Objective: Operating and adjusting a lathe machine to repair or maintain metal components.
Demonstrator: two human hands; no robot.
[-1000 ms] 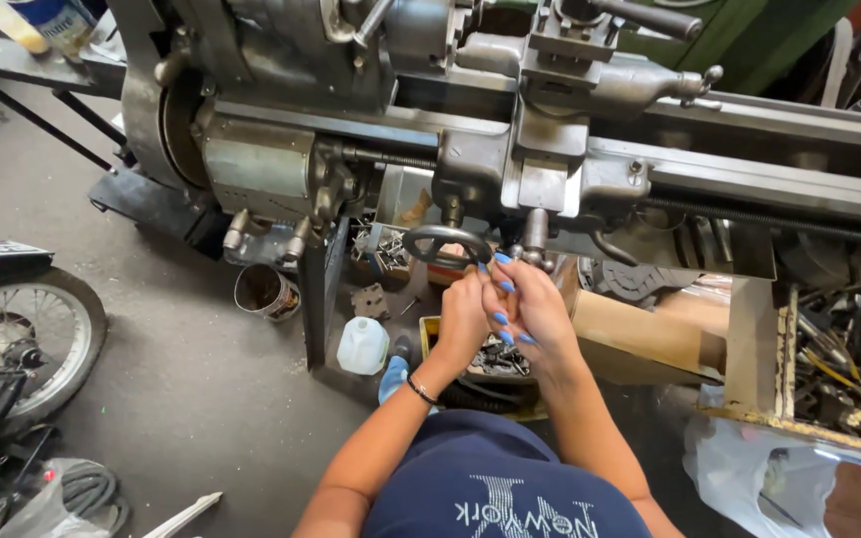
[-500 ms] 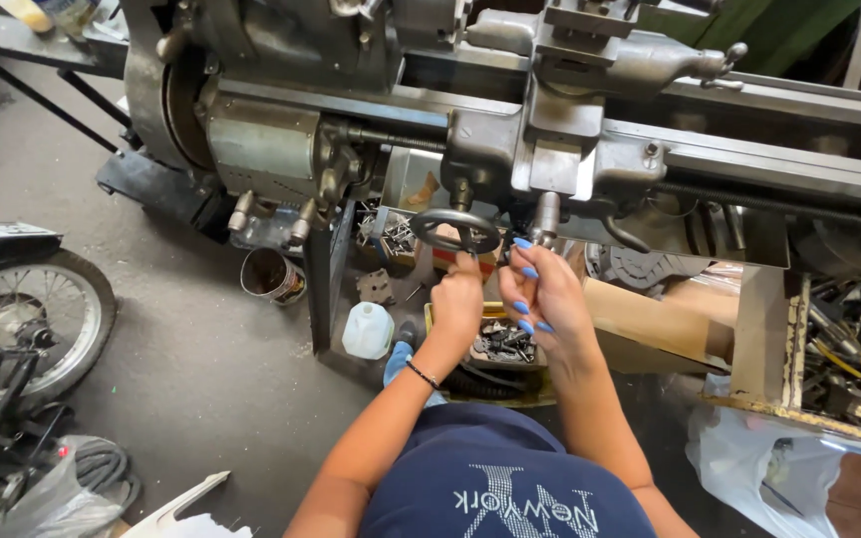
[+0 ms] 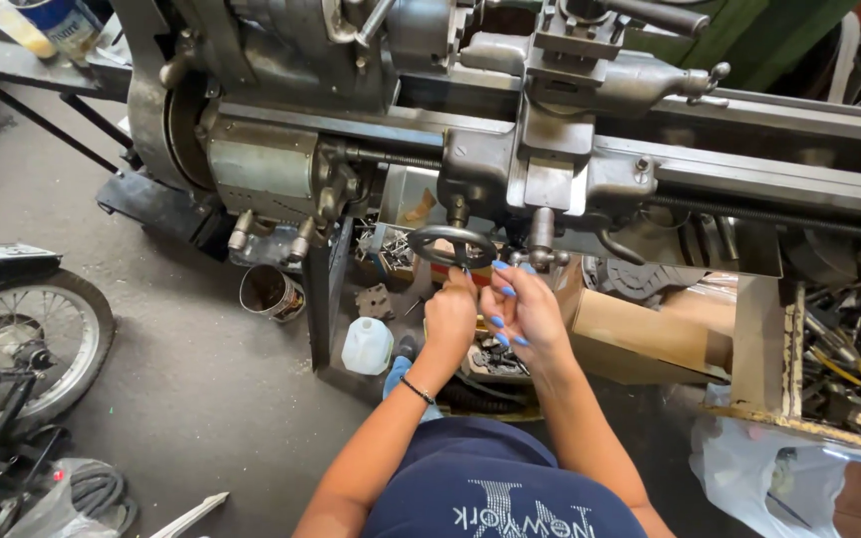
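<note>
A grey metal lathe (image 3: 510,120) runs across the view. Its round handwheel (image 3: 452,245) hangs on the front of the carriage. My left hand (image 3: 450,317) sits just below the handwheel, fingers curled, and something small may be pinched in them; I cannot tell what. My right hand (image 3: 520,309) is beside it, fingers apart and bent toward the left hand, blue nails showing. Both hands are close together, right under the carriage levers (image 3: 540,249).
A white plastic jug (image 3: 367,345) and a rusty tin can (image 3: 271,293) stand on the concrete floor beneath the lathe. A motorcycle wheel (image 3: 22,344) is at the left. A cardboard box (image 3: 640,334), a tool rack (image 3: 849,359) and a plastic bag (image 3: 779,478) are on the right.
The view has shifted slightly, so the lathe sits lower in frame. My hands have stayed together below the handwheel, with only small finger movement.
</note>
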